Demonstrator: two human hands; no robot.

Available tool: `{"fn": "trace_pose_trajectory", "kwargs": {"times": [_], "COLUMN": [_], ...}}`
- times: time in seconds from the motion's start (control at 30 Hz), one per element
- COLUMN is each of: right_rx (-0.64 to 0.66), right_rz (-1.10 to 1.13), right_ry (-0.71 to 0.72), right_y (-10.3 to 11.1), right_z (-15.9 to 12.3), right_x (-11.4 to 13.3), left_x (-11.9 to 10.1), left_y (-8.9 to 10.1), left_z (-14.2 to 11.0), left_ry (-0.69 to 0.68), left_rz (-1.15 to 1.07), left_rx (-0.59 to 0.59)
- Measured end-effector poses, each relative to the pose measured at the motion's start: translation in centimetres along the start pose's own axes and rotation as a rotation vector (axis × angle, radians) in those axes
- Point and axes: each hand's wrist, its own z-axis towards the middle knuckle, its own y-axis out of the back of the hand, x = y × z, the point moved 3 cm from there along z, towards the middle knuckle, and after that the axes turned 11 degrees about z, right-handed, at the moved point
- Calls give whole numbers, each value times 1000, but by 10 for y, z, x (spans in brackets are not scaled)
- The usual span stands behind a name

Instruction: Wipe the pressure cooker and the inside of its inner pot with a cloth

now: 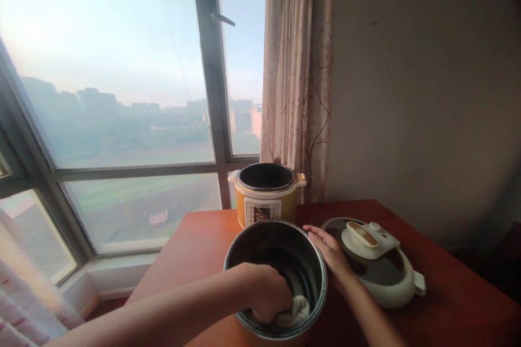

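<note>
A dark round inner pot (299,252) stands on the reddish table at the near side, its mouth facing me. My left hand (271,293) reaches down inside it, fingers closed around a pale cloth (297,312) that lies against the pot's near inner wall. My right hand (328,249) rests along the pot's right outer side, fingers stretched out flat near the rim. Just behind the pot sits the yellow and white electric pressure cooker body (266,203), without its lid. The cooker's lid (374,260) lies on the table to the right of my right hand.
The red-brown table (199,238) carries all these things. A large window (122,65) is at the left, with a curtain (295,65) behind the cooker. A plain wall (407,92) stands at the right.
</note>
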Motion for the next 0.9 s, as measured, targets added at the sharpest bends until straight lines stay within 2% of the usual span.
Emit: {"fn": "trace_pose_trajectory", "kwargs": {"times": [0.07,0.13,0.27,0.33,0.43,0.57,0.63,0.7,0.8,0.9], "right_rx": [19,-15,-166,-243,-330,-353,-341,-338,-330,-320], "right_rz": [-75,-158,-288,-307,-282,-279,-309,-341,-369,-378], "right_ry": [24,74,145,167,191,192,204,224,254,256], "right_y": [-2,-1,9,15,19,13,8,6,6,8], "right_z": [7,11,-2,-21,-57,-90,-95,-94,-89,-85], "right_x": [1,2,0,-4,-16,-32,-35,-34,-32,-31], "left_x": [2,2,6,10,14,20,26,32,34,29], "left_y": [-2,-2,2,4,4,-2,-7,-12,-12,-12], "left_z": [-4,-7,-15,-18,-17,4,19,33,47,51], "left_ry": [-36,-68,-54,-7,140,347,448,515,520,477], "left_rz": [121,253,265,175,-29,-463,-716,-873,-908,-897], "left_rx": [45,75,42,51,47,-125,-232,-310,-384,-420]}}
